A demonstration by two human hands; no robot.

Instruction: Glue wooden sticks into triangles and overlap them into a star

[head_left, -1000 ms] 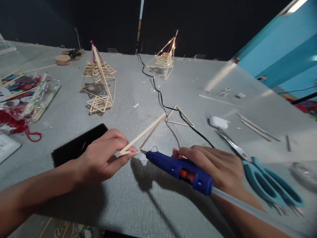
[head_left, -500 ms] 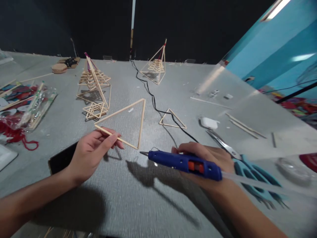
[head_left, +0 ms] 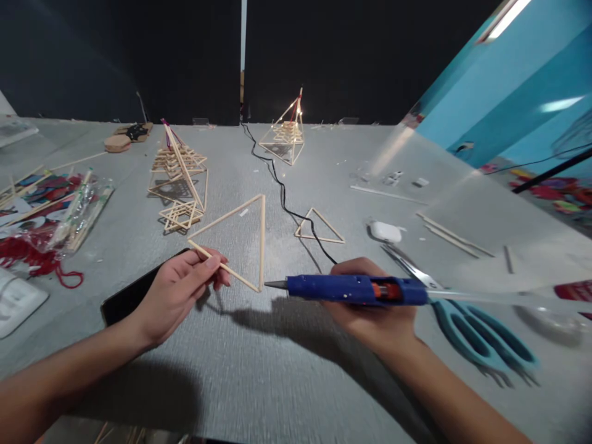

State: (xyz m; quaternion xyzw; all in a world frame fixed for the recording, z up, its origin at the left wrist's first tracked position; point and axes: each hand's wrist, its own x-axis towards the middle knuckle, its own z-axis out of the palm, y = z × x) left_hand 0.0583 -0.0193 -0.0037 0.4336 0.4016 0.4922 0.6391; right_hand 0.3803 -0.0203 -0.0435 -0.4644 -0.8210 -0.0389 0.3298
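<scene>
My left hand (head_left: 187, 287) pinches one side of a triangle of thin wooden sticks (head_left: 263, 240), held above the grey table. Wrapped round a blue glue gun (head_left: 333, 288) is my right hand (head_left: 370, 296), which lies partly behind the gun's body. The gun's metal nozzle points left, at or very near the triangle's lower right corner; I cannot tell whether they touch. A clear glue stick (head_left: 485, 298) juts from the gun's rear. Beyond lies a smaller stick triangle (head_left: 326, 239), crossed by a black cord (head_left: 289, 209).
Stick pyramids stand at the back left (head_left: 178, 163) and back centre (head_left: 289, 132), the latter with small lights. Teal-handled scissors (head_left: 481, 333) and a white case (head_left: 386, 232) lie right. A black phone (head_left: 134, 296), red yarn (head_left: 32, 256) and bagged sticks (head_left: 87, 209) lie left.
The glue gun has turned nearly level, its nozzle now closer to the triangle's corner. The triangle has tilted slightly in my left hand. Small lights now glow on the back centre pyramid.
</scene>
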